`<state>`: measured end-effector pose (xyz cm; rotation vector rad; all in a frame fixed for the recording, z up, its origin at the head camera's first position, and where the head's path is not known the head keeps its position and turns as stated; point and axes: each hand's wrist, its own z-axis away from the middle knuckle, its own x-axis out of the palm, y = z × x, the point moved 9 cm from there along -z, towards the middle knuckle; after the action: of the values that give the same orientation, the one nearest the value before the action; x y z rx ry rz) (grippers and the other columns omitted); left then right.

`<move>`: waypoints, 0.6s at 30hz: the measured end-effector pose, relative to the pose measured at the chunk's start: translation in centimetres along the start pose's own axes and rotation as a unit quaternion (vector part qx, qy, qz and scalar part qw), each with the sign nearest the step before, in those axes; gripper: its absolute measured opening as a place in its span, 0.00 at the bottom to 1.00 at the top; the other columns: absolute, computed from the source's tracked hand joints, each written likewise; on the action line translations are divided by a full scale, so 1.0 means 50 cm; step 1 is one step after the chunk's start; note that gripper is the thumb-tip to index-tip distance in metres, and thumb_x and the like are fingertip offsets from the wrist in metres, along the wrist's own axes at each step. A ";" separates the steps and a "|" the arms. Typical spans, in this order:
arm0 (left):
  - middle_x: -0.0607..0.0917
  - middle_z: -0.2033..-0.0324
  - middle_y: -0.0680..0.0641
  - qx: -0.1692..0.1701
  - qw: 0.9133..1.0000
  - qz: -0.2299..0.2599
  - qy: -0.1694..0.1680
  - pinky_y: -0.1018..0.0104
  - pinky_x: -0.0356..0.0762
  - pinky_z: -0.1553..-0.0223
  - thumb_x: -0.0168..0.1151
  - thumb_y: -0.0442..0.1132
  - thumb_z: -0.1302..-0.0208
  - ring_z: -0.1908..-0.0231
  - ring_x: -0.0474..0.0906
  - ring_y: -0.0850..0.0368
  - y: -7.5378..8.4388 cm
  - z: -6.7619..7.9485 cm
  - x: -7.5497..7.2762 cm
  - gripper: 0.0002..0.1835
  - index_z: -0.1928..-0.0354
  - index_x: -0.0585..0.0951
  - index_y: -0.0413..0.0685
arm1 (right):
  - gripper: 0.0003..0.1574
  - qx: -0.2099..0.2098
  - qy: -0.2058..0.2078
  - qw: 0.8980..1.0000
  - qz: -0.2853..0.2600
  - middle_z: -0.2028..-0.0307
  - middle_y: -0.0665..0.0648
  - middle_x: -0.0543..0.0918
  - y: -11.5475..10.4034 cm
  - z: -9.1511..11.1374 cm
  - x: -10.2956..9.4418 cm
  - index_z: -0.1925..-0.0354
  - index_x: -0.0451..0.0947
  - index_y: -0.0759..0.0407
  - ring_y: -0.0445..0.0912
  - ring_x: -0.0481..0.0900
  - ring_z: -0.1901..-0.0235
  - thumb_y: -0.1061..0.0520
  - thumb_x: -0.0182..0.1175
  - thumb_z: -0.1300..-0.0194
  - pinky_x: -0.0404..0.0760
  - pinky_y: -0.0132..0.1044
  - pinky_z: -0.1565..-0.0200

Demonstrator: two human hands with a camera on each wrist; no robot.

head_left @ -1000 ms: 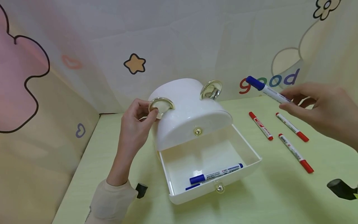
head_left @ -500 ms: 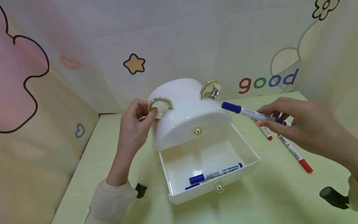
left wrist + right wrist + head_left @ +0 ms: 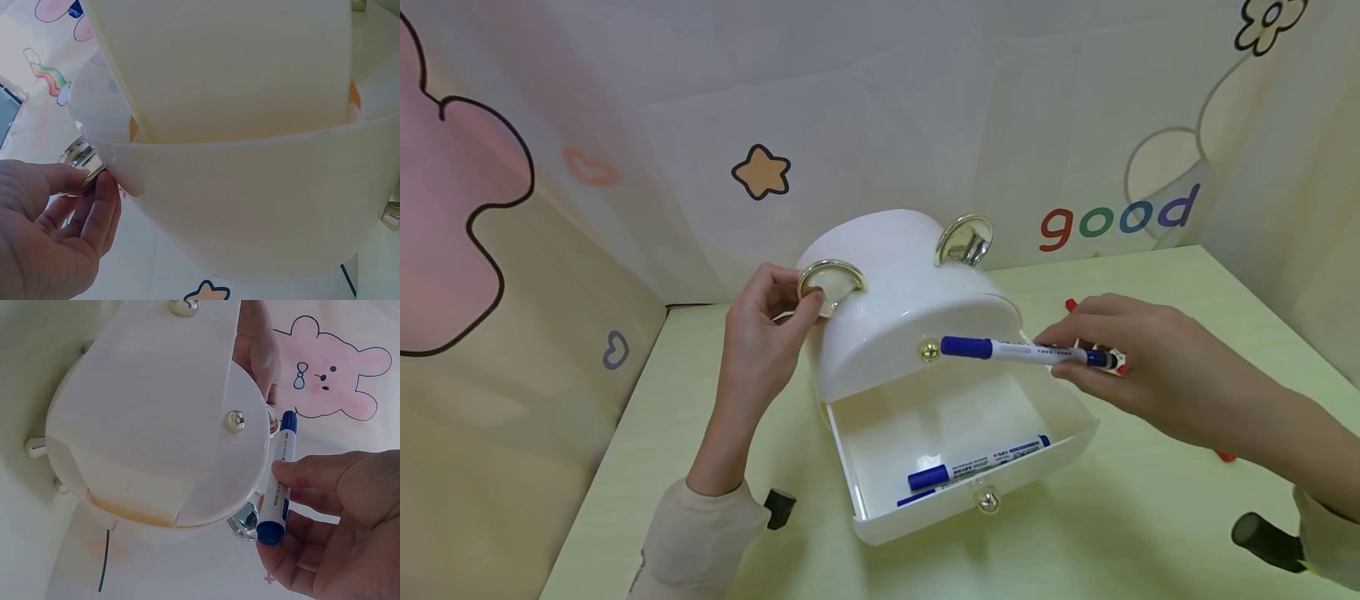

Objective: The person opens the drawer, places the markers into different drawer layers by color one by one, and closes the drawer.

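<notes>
Our right hand point(image 3: 1138, 362) has moved to the left, and it pinches one blue marker point(image 3: 1017, 351) in front of the white box point(image 3: 898, 275). With our left hand point(image 3: 765, 325) we grip the box's golden ear point(image 3: 835, 280).

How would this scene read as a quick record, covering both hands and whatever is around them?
Left hand: pinches a shiny gold round ear of a glossy white rounded box
Right hand: holds a white blue-capped marker
White rectangular drawer: pulled out of the box, two white blue-capped markers inside
Pale green tabletop: under the box
Red pieces: mostly hidden by the right hand
</notes>
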<state>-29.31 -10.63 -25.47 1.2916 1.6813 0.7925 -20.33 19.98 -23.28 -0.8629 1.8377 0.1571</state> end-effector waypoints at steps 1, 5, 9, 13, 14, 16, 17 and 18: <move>0.86 0.59 0.40 0.000 1.000 -0.001 0.000 0.68 0.89 0.59 0.64 0.26 0.32 0.63 0.84 0.56 0.000 0.000 0.000 0.10 0.51 0.78 0.35 | 0.25 0.001 -0.004 1.000 -0.003 0.62 0.40 0.80 0.000 0.000 0.004 0.56 0.87 0.43 0.50 0.85 0.54 0.66 0.80 0.48 0.88 0.43 0.60; 0.86 0.59 0.40 -0.001 1.000 0.004 0.003 0.68 0.89 0.59 0.64 0.26 0.32 0.63 0.84 0.57 0.000 -0.001 -0.001 0.09 0.52 0.79 0.35 | 0.25 0.011 -0.026 1.000 -0.011 0.59 0.39 0.82 -0.005 -0.002 0.018 0.55 0.87 0.41 0.57 0.83 0.43 0.66 0.79 0.46 0.83 0.65 0.49; 0.86 0.60 0.40 -0.003 1.000 0.013 0.003 0.67 0.89 0.59 0.64 0.26 0.32 0.63 0.84 0.57 0.001 -0.001 0.000 0.09 0.52 0.79 0.35 | 0.24 -0.013 -0.035 0.999 -0.010 0.61 0.38 0.81 -0.023 -0.008 0.032 0.54 0.88 0.45 0.38 0.81 0.62 0.65 0.79 0.46 0.85 0.34 0.65; 0.86 0.60 0.40 -0.002 1.000 0.014 0.003 0.66 0.89 0.59 0.64 0.26 0.32 0.63 0.84 0.57 0.002 -0.001 0.001 0.09 0.53 0.79 0.35 | 0.22 -0.030 -0.045 0.999 -0.005 0.61 0.37 0.81 -0.038 -0.012 0.041 0.54 0.88 0.46 0.33 0.75 0.67 0.64 0.79 0.46 0.80 0.27 0.71; 0.86 0.60 0.40 -0.001 1.000 0.014 0.003 0.66 0.89 0.59 0.64 0.26 0.32 0.63 0.84 0.57 0.002 -0.001 0.001 0.09 0.52 0.79 0.35 | 0.22 -0.029 -0.050 0.998 -0.006 0.61 0.37 0.81 -0.040 -0.013 0.043 0.54 0.88 0.46 0.33 0.75 0.67 0.63 0.79 0.45 0.80 0.28 0.70; 0.86 0.60 0.40 -0.001 1.000 0.013 0.003 0.67 0.89 0.59 0.64 0.26 0.32 0.64 0.84 0.57 0.002 -0.001 0.001 0.09 0.52 0.79 0.35 | 0.21 -0.028 -0.060 0.998 -0.008 0.59 0.37 0.81 -0.044 -0.015 0.047 0.53 0.88 0.46 0.33 0.75 0.65 0.63 0.79 0.44 0.81 0.28 0.69; 0.86 0.60 0.40 0.000 1.000 0.012 0.004 0.67 0.89 0.59 0.64 0.26 0.32 0.64 0.84 0.57 0.001 -0.001 0.001 0.09 0.52 0.79 0.35 | 0.21 -0.028 -0.064 0.997 -0.010 0.59 0.37 0.81 -0.046 -0.016 0.049 0.53 0.88 0.45 0.34 0.75 0.65 0.62 0.78 0.43 0.81 0.28 0.69; 0.86 0.60 0.40 -0.001 1.000 0.012 0.004 0.67 0.89 0.59 0.64 0.26 0.32 0.64 0.84 0.57 0.001 -0.001 0.000 0.09 0.52 0.79 0.35 | 0.21 -0.029 -0.067 0.997 -0.012 0.58 0.37 0.81 -0.048 -0.017 0.050 0.53 0.88 0.46 0.34 0.75 0.65 0.62 0.78 0.43 0.81 0.28 0.69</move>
<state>-29.32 -10.60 -25.41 1.3108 1.6737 0.8133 -19.96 16.61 -24.38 -0.8937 1.7041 0.2476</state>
